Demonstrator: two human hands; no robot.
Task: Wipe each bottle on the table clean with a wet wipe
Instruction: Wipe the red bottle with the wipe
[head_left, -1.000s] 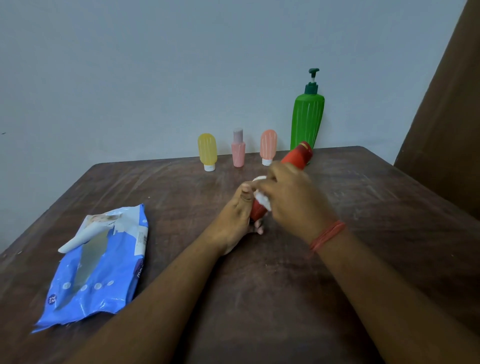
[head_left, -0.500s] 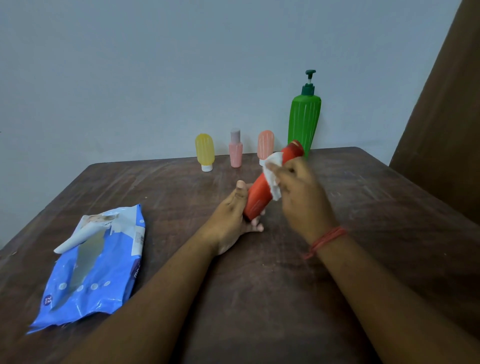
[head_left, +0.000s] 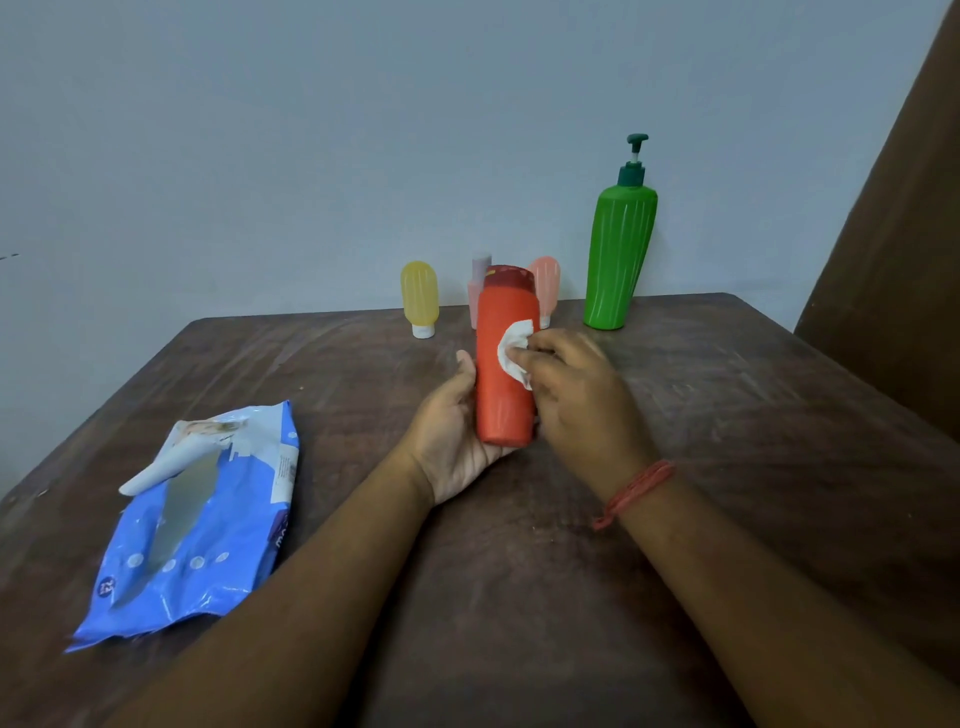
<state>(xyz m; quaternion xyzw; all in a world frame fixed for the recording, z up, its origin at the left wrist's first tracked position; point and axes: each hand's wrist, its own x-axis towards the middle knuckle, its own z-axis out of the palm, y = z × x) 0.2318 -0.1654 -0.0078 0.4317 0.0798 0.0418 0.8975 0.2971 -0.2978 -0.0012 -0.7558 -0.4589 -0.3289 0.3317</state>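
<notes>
Wipe pack: a blue wet wipe pack (head_left: 192, 525) lay on the table (head_left: 727, 415) at 8 o'clock from the hands, flap peeled open.
Left hand: the left hand (head_left: 452, 441) cradled the red bottle (head_left: 506, 364) from below and behind, fingers curled round its lower body.
Right hand: the right hand (head_left: 576, 395) pinched a folded white wet wipe (head_left: 514, 351) and pressed it against the bottle's front face.
Red bottle: stood near upright above the table centre, cap uppermost.
Technique: judged best to stroke cap to base while the left hand turns the bottle, so that every side meets the wipe; keep the support grip low and firm.
Far row: at 12 o'clock stood a yellow bottle (head_left: 420, 299), two pink bottles partly hidden behind the red one, and a green pump bottle (head_left: 621, 249) at 1 o'clock.
</notes>
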